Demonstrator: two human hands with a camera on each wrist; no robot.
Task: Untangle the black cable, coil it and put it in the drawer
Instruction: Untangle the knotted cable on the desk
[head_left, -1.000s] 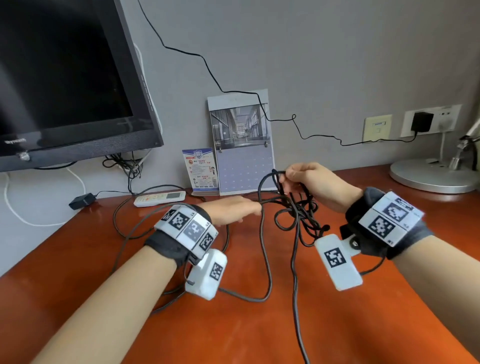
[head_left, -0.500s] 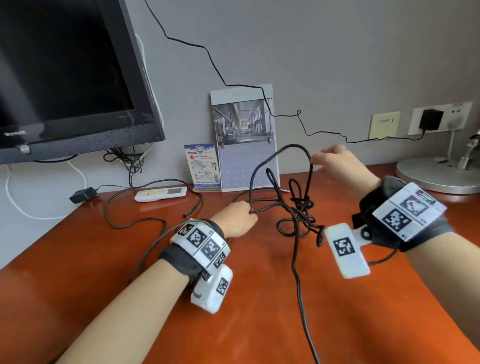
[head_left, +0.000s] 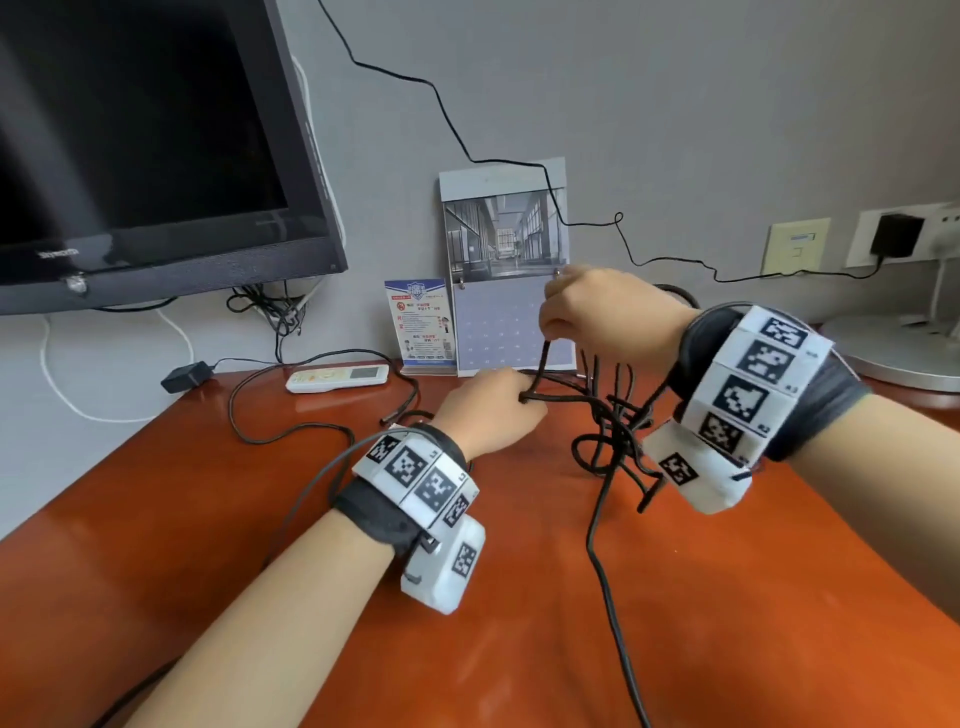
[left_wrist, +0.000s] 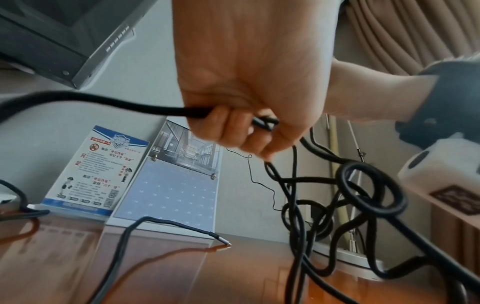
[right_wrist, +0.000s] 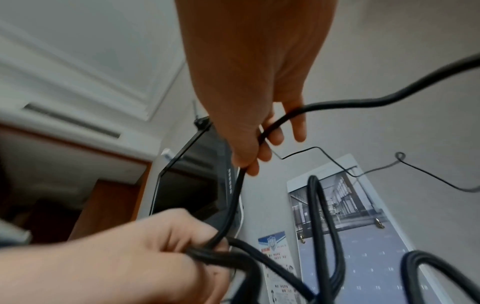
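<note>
We are mid-untangle — left hand (head_left: 485, 410) grasps bunched black cable (head_left: 613, 441), right hand (head_left: 608, 312) pinches one strand; next, draw it free.

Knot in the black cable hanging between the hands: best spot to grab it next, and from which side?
Judging from the head view, take the outer loop at the lower left of the black cable's knot, coming from the left hand's side. It bulges clear of the crossings; the right hand holds a strand above.
</note>
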